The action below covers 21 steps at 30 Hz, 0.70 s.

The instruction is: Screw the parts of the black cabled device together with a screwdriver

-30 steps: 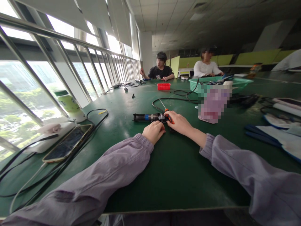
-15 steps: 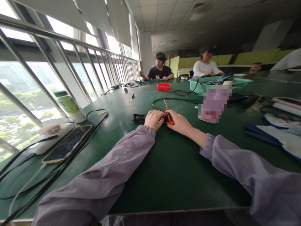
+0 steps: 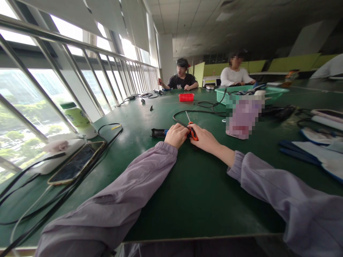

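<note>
My left hand (image 3: 175,135) is closed around a black cylindrical device (image 3: 158,133) with a bit of blue on it; its black end sticks out to the left, and my fingers hide the rest. Close beside it, my right hand (image 3: 203,137) is wrapped round the orange-and-black handle of a screwdriver (image 3: 193,134), whose thin metal shaft points up and away from me. The fingertips of both hands meet or nearly meet. A black cable (image 3: 187,111) curves behind my hands; where it ends is hidden.
A red basket (image 3: 186,97) and a green basket (image 3: 221,96) with things in it stand farther back. A purple phone (image 3: 242,117) is propped up at right, near gloves (image 3: 308,153). A phone (image 3: 77,164), cables and a bottle (image 3: 79,119) are at left. Two people sit across the table.
Almost nothing differs. The view has shifted very slightly; both hands keep their grips on the device and the screwdriver.
</note>
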{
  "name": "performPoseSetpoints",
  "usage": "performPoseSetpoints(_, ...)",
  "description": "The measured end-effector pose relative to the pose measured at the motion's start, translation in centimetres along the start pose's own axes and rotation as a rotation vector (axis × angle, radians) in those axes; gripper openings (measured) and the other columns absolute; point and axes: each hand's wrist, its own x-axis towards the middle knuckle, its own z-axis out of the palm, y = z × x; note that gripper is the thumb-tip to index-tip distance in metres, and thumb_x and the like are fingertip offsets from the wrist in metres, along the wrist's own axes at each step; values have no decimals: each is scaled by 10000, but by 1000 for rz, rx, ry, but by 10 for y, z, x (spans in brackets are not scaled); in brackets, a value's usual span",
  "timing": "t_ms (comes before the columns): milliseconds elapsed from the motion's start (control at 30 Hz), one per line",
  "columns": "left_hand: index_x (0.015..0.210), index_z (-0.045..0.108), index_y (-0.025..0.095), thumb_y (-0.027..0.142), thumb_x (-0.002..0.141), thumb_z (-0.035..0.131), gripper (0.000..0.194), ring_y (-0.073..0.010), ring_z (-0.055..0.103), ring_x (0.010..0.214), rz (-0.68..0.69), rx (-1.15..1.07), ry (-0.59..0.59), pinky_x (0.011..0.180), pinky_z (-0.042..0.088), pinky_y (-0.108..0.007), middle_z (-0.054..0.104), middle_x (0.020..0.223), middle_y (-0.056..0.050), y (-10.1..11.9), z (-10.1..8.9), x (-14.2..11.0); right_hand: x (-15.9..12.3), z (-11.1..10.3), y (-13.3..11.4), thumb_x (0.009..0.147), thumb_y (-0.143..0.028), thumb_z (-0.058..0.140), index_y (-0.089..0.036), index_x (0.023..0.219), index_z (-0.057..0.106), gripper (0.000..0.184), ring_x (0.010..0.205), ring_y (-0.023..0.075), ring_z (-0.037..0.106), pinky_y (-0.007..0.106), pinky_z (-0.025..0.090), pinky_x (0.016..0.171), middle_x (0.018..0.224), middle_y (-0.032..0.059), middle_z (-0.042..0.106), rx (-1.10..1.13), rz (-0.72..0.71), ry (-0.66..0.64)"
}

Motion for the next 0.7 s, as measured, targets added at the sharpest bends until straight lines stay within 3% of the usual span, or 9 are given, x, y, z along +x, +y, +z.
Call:
performPoseSetpoints(433, 854, 686, 200, 131, 843, 481, 217, -180, 529, 869, 93, 14, 15, 751, 478, -296, 681, 897, -44, -1, 0, -1, 0, -1, -1, 762, -235, 512, -190, 1232, 412, 483, 917, 277, 624, 359, 453, 743, 1220, 106, 573, -11, 6, -22)
performPoseSetpoints(700, 867, 686, 200, 117, 809, 503, 210, -179, 519, 870, 58, -37, 4, 787, 476, -282, 677, 900, -34, -2, 1, 0, 0, -2, -2, 762, -237, 508, -187, 1229, 421, 477, 895, 273, 626, 355, 449, 732, 1223, 105, 568, -21, 14, -30)
